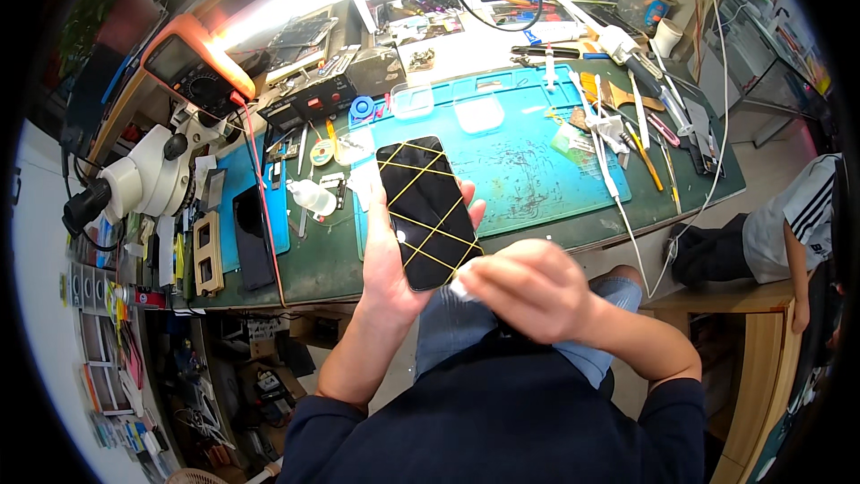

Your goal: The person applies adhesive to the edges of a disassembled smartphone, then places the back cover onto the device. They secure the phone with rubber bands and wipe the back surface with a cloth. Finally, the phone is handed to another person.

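A black smartphone (425, 206) lies screen up in my left hand (394, 273). The thumb runs along its left edge, and fingertips show past its right edge. Several thin yellow rubber bands (441, 231) cross over the screen in a diamond pattern. My right hand (537, 291) is closed in a pinch on a small white wad (460, 289), perhaps tissue or cotton. That wad is at the phone's lower right corner; whether it touches the glass I cannot tell. The phone is held above my lap, at the near edge of a blue work mat (528, 170).
A microscope (143, 175), an orange multimeter (193, 67) and another dark phone (253, 237) are at the left. A clear bottle (313, 199) stands near the mat. Tweezers, brushes and a white cable (638, 255) lie at the right. Another person (779, 220) is at the far right.
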The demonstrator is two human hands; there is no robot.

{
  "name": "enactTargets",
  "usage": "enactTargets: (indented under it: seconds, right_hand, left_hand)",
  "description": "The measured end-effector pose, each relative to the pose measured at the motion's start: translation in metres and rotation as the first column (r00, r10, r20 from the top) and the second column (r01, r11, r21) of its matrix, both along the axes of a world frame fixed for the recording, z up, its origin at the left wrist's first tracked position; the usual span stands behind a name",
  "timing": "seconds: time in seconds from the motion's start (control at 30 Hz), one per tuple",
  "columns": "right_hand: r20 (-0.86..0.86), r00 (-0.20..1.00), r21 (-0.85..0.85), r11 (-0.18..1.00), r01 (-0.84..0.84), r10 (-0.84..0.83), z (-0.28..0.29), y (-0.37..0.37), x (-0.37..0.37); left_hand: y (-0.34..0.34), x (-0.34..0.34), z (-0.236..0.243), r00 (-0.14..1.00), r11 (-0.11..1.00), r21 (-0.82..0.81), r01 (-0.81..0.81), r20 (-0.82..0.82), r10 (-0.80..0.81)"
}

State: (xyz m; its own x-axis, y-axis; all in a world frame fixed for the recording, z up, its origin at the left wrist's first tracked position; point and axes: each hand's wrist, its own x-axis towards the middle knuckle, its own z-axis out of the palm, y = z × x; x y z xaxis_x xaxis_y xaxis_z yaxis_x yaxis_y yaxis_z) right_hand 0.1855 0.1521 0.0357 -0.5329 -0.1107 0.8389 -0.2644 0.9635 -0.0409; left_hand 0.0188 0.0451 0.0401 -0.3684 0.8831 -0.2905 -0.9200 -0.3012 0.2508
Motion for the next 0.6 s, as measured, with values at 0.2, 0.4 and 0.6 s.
enactTargets:
  seconds: [0.2,0.4,0.6]
  right_hand:
    - [0.015,0.999,0.093,0.995,0.033,-0.035,-0.012,0.000,-0.001]
    - [0.004,0.995,-0.129,0.986,0.102,-0.102,-0.012,0.018,0.008]
    - [0.017,0.999,-0.117,0.992,0.053,-0.052,-0.026,0.011,0.004]
  left_hand:
    - [-0.002,-0.004,-0.001,0.999,0.999,0.032,-0.032,0.003,0.032]
    - [-0.004,-0.001,0.005,0.999,0.999,0.017,-0.045,0.014,0.045]
    - [-0.004,0.003,0.007,0.999,0.998,0.065,-0.005,-0.036,0.008]
